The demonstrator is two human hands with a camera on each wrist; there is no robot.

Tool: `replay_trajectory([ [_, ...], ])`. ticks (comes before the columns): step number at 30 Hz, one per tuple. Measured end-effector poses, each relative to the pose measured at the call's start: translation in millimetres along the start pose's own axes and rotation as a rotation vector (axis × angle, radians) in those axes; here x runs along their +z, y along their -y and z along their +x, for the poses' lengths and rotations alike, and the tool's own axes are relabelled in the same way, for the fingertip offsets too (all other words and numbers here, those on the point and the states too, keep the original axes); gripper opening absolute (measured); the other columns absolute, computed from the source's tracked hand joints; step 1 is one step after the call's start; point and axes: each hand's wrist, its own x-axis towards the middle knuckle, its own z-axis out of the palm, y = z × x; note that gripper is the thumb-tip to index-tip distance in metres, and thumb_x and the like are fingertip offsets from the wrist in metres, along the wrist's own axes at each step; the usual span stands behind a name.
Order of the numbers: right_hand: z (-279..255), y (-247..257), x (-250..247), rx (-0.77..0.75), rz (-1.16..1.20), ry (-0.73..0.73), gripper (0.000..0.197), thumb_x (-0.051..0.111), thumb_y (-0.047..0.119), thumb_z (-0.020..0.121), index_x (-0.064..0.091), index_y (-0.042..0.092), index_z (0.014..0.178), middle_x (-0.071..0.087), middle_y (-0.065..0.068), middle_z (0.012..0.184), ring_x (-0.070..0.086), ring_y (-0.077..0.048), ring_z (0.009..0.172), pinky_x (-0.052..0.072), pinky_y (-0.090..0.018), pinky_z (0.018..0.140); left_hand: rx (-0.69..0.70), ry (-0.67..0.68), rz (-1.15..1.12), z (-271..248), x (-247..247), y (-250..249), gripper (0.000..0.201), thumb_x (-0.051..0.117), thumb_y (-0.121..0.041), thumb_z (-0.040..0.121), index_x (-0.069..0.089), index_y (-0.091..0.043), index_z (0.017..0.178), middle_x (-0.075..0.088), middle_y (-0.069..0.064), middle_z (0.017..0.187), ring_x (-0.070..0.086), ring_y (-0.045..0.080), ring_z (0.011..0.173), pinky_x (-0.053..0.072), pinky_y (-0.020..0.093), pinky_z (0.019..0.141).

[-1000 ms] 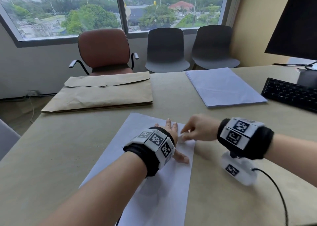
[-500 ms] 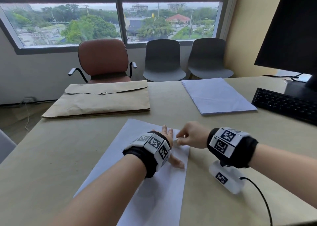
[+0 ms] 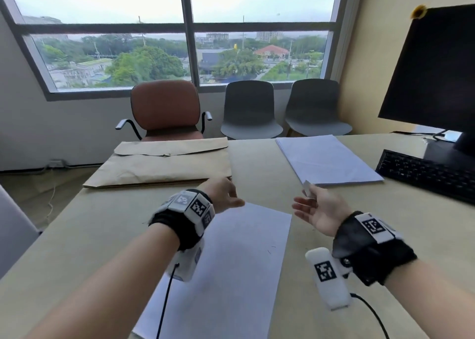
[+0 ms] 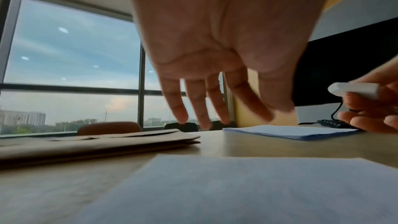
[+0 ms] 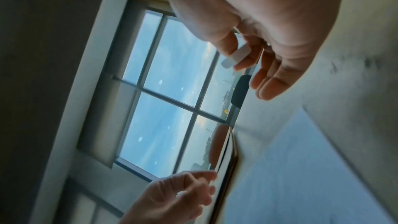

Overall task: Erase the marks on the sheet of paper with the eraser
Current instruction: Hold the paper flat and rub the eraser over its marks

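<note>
Above the desk (image 3: pixel 270 158), the right hand (image 3: pixel 318 214) pinches the eraser (image 3: pixel 307 189); the left hand (image 3: pixel 221 194) hangs slack.

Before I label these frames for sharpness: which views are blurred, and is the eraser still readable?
Head view: mostly sharp, wide-angle bend in the window frame, slight smear on the right hand. Left wrist view: left hand motion-blurred, sheet of paper soft, eraser clear. Right wrist view: tilted and smeared overall, the eraser still recognisable.
</note>
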Motion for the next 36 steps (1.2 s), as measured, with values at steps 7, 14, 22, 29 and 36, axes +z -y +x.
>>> replay_trajectory([
  [7, -48, -61, 47, 0.266, 0.289, 0.308, 0.029, 0.040, 0.023, 0.096, 0.050, 0.009, 0.073, 0.064, -0.016, 0.088, 0.062, -0.027, 0.083, 0.048, -0.033, 0.074, -0.010, 0.310, 0.070, -17, 5, 29, 0.069, 0.066, -0.017, 0.086, 0.032, -0.026, 0.146, 0.030, -0.003, 0.153, 0.031, 0.015, 0.139, 0.028, 0.025, 0.110],
  [14, -16, -59, 32, 0.096, 0.273, -0.124, 0.026, 0.042, 0.021, 0.096, 0.044, 0.008, 0.074, 0.055, -0.011, 0.075, 0.057, -0.020, 0.065, 0.050, -0.027, 0.051, -0.024, 0.407, 0.262, -24, 15, 44, 0.107, 0.074, -0.031, 0.078, -0.003, -0.019, 0.151, 0.001, -0.003, 0.160, 0.009, 0.012, 0.147, 0.012, 0.022, 0.114],
  [22, -30, -47, 37, -0.014, 0.378, -0.016, 0.024, 0.041, 0.023, 0.097, 0.050, 0.011, 0.078, 0.058, -0.009, 0.075, 0.060, -0.022, 0.068, 0.050, -0.029, 0.066, -0.036, 0.406, 0.244, -20, 17, 46, 0.108, 0.075, -0.032, 0.078, -0.003, -0.020, 0.152, -0.001, -0.005, 0.160, 0.009, 0.011, 0.146, 0.014, 0.021, 0.113],
  [29, -16, -65, 52, 0.141, 0.215, 0.029, 0.023, 0.043, 0.019, 0.096, 0.047, 0.010, 0.075, 0.057, -0.011, 0.075, 0.059, -0.022, 0.065, 0.051, -0.022, 0.043, -0.038, 0.406, 0.258, -23, 19, 46, 0.106, 0.074, -0.034, 0.078, 0.000, -0.019, 0.152, -0.002, -0.006, 0.159, 0.011, 0.011, 0.146, 0.015, 0.022, 0.113],
  [36, -2, -13, 45, -0.103, -0.254, 0.013, 0.022, 0.053, 0.022, 0.093, 0.050, 0.008, 0.077, 0.050, -0.007, 0.072, 0.049, -0.018, 0.056, 0.047, -0.027, 0.049, -0.058, 0.309, 0.177, -19, 17, 37, 0.091, 0.076, -0.038, 0.076, 0.023, -0.020, 0.148, 0.022, -0.001, 0.149, 0.032, 0.019, 0.136, 0.032, 0.030, 0.109],
])
